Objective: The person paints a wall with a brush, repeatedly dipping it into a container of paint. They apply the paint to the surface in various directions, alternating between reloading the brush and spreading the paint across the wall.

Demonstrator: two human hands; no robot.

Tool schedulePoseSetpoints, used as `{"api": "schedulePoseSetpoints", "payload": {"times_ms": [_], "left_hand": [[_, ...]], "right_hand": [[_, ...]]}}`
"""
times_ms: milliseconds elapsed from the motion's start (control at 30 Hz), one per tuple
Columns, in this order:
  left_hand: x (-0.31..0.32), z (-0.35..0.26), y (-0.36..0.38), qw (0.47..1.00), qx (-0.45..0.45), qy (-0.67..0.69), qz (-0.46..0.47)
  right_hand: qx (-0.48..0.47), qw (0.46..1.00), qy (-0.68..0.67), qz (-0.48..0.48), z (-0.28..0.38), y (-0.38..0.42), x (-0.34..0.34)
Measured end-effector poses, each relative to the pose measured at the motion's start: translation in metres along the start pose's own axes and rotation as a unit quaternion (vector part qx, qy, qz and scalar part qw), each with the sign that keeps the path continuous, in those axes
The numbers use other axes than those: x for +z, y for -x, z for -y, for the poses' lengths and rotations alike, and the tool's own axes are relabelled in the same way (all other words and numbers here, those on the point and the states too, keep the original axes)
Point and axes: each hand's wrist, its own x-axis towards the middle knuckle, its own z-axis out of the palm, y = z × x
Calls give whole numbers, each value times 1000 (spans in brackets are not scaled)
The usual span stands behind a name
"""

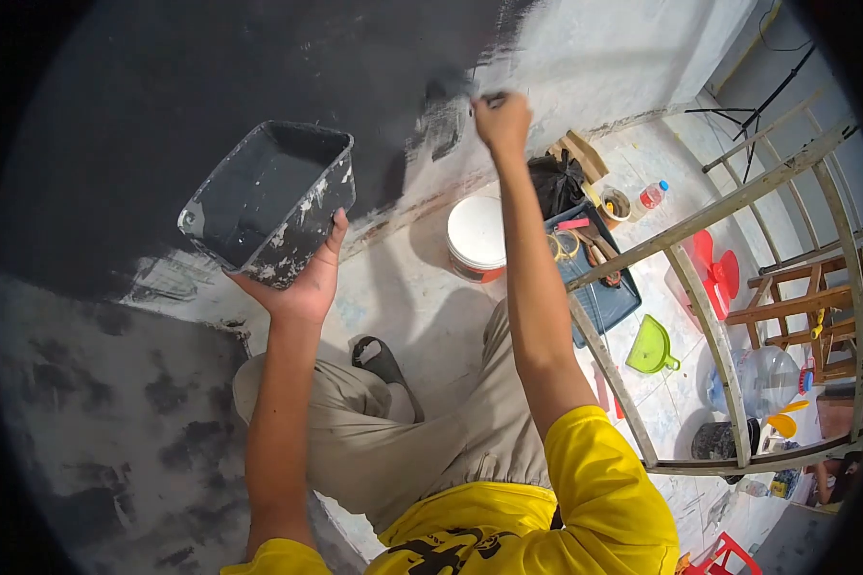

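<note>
My left hand point(303, 287) holds up a black rectangular tub point(307, 225) from below, its thumb along the side. The tub is tilted, spattered with pale marks, and has dark grey paint point(264, 187) inside. My right hand point(503, 123) is closed and raised at the wall, gripping what looks like a paintbrush point(495, 99), dark and blurred, mostly hidden by the fingers. Beside it, rough dark strokes point(441, 125) lie at the border between the dark painted wall point(163, 86) and the white wall point(594, 57).
A white-lidded bucket point(476, 230) stands on the floor below my right arm. Near it are a black bag point(556, 182), a dark tray point(618, 302) with tools, a bottle point(653, 195) and a green dustpan point(651, 345). A metal ladder-like frame point(710, 230) rises on the right.
</note>
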Motion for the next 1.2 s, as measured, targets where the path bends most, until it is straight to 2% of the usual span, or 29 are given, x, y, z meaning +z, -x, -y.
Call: {"api": "schedulePoseSetpoints", "payload": {"times_ms": [33,100,133,167,200,233,300,367,467,533,600,633,667,700,767,867,900,933,967,1000,1100,1133,1167,1200], "left_hand": [[6,1,1,1000,4,-7,2],[5,1,2,1000,10,-14,-15],[1,-1,0,999,10,-14,-34],[-1,-4,-2,999,11,-15,-50],[-4,-6,-3,1000,1,2,-9],[-4,-7,-2,1000,4,1,-16],[-3,-7,-1,1000,6,2,-30],[-2,-8,-1,1000,9,3,-16],[-1,-6,3,1000,11,1,-13],[1,-5,2,1000,7,7,-3],[0,-4,3,1000,-2,21,12],[1,-5,3,1000,3,8,-9],[3,-6,2,1000,6,-4,-29],[3,-5,2,999,10,-15,-50],[-1,-5,1,999,8,-6,-32],[2,-5,3,1000,1,3,8],[4,-4,6,1000,-2,7,22],[4,-4,6,1000,0,6,9],[3,-5,6,1000,5,5,-4],[3,-5,5,1000,10,4,-18],[1,-5,4,1000,9,5,-9],[3,-5,2,1000,9,5,-10],[4,-5,3,1000,10,6,-14],[3,-4,5,1000,9,5,-23]], "right_hand": [[9,996,-84,-13,22,-8,-17],[-97,944,-306,-72,36,-13,-30],[-70,929,-359,-52,42,-6,-36],[-90,948,-300,-48,29,-2,-28],[-110,963,-241,-45,0,4,-11],[-131,974,-180,-40,-31,16,7],[43,990,-120,63,-101,65,44],[120,987,-5,107,-132,104,59],[119,979,132,105,-154,105,81],[106,991,53,65,-105,72,56],[133,987,-66,68,-93,27,52],[125,971,-198,41,-59,15,32],[146,932,-326,55,-22,11,3],[126,872,-468,64,1,10,-19],[90,831,-546,48,-4,0,-28],[159,892,-406,118,-73,6,-5],[203,924,-286,155,-110,18,11],[229,925,-265,148,-153,32,32],[193,964,-115,141,-215,35,60],[288,936,-69,191,-194,44,41],[229,953,63,189,-186,27,48],[180,973,12,142,-176,4,52],[171,974,-30,147,-135,-16,34],[121,986,-80,87,-112,-32,25]]}}
